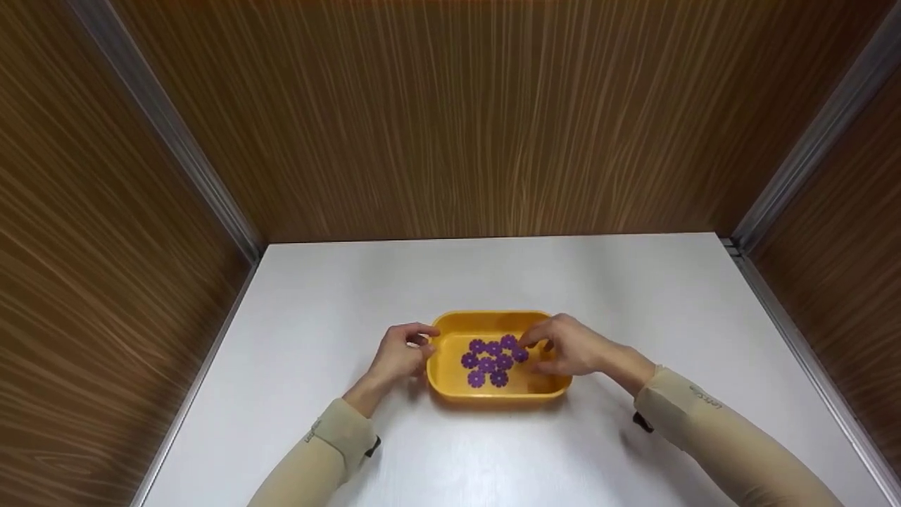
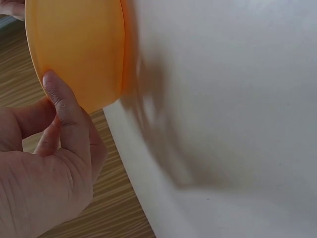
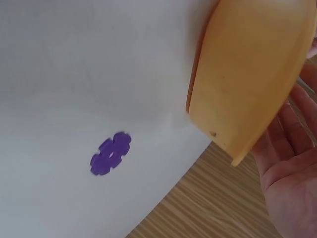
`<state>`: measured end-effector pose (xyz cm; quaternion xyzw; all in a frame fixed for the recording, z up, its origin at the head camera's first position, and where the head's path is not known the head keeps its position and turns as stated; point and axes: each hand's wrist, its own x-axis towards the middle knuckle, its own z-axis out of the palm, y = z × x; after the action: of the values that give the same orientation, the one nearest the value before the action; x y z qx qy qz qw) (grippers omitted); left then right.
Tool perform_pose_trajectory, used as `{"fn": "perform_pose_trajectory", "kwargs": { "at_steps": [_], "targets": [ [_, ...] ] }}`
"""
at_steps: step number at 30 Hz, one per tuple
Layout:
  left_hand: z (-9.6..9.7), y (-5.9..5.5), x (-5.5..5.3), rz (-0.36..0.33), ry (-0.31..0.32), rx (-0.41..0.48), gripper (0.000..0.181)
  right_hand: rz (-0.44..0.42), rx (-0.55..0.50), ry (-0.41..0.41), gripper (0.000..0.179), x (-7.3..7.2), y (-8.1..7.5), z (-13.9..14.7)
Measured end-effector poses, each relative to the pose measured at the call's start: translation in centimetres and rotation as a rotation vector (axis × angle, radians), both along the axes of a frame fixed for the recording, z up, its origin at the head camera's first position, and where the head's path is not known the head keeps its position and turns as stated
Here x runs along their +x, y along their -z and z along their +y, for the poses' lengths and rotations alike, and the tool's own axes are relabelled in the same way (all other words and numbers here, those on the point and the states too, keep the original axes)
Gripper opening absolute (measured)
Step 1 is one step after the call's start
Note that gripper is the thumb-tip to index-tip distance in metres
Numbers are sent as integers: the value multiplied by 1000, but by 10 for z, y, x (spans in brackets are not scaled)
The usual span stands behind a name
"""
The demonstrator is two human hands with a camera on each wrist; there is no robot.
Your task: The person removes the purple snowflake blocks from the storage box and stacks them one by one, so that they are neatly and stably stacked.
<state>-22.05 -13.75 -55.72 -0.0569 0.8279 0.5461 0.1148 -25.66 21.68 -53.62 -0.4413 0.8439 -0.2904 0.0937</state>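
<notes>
Yellow tray [image 1: 489,322]: oblong with rounded corners; stands on the white tabletop [image 1: 338,282], between the two hands. A small dark spot shows on its outer wall in the right wrist view.
Purple flower-shaped pieces [image 1: 486,365]: nine counted inside the tray in the head view, lying on its floor in a loose cluster around the middle, several touching or overlapping. Any beneath the right hand cannot be told.
Loose purple piece [image 3: 104,161]: in the right wrist view, lies on the tabletop outside the tray, well apart from its wall; scalloped edge, small hole at centre.
Left hand [image 1: 402,352]: grip pinching the tray's left rim, one fingertip pressed against the outer wall.
Right hand [image 1: 571,345]: reaches over the right rim into the tray; grip spread, thumb and forefinger apart. Forefinger is at the rightmost pieces of the cluster; whether it touches one cannot be told.
Sleeves [image 1: 732,436]: beige on both forearms, lettering near each cuff too small to read; a small black part [image 1: 643,422] shows under the right cuff, another at the left.
Enclosure: brown wood-grain panels [image 1: 457,120] at the back and both sides, metal strips [image 1: 176,127] along the corners.
</notes>
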Motion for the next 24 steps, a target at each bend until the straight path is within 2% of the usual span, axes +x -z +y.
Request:
{"fn": "perform_pose_trajectory", "kwargs": {
  "at_steps": [7,12,24],
  "targets": [
    [1,-1,1,3,8,-8,30,10,27,-57,34,2,5,-12],
    [1,-3,1,-8,4,-17,30,48,47,-104,33,2,7,-24],
    [-2,-1,-1,8,18,-10,29,75,104,-161,26,0,16,-45]
  ]
}}
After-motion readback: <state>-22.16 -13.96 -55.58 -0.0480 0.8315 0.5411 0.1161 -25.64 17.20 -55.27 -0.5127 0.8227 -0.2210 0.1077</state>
